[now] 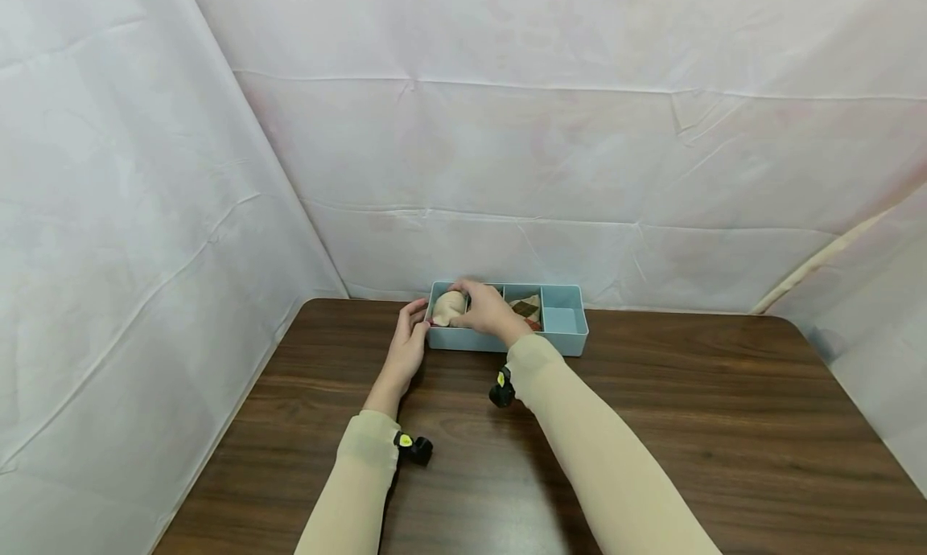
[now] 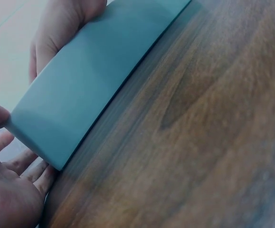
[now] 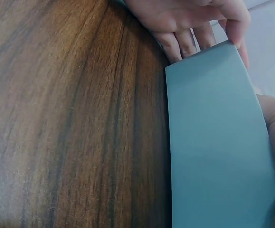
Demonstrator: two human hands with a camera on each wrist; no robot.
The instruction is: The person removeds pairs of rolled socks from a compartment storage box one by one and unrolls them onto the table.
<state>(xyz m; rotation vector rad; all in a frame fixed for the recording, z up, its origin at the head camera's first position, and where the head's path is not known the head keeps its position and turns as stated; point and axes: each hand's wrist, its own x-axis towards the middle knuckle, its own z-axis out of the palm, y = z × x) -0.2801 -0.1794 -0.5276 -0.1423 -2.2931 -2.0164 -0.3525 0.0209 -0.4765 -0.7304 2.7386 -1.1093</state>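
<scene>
A light blue box (image 1: pixel 463 340) with a row of compartments stands at the back of the table. In its leftmost compartment lies a cream-coloured rounded object (image 1: pixel 449 306); its exact kind I cannot tell. My right hand (image 1: pixel 492 310) reaches in from above and holds this object between thumb and fingers. At the box's left end is my left hand (image 1: pixel 408 344), with the thumb (image 3: pixel 236 29) at the top corner and fairly straight fingers (image 3: pixel 184 42) along the end wall. A checked green and beige cloth item (image 1: pixel 527 306) with some red sits right of my right hand, in another compartment.
The rightmost compartment (image 1: pixel 563 319) shows its bare bottom. Dark brown wood makes up the table (image 1: pixel 724 410). White cloth (image 1: pixel 543 153) hangs right behind the table's back edge, and more hangs at both sides.
</scene>
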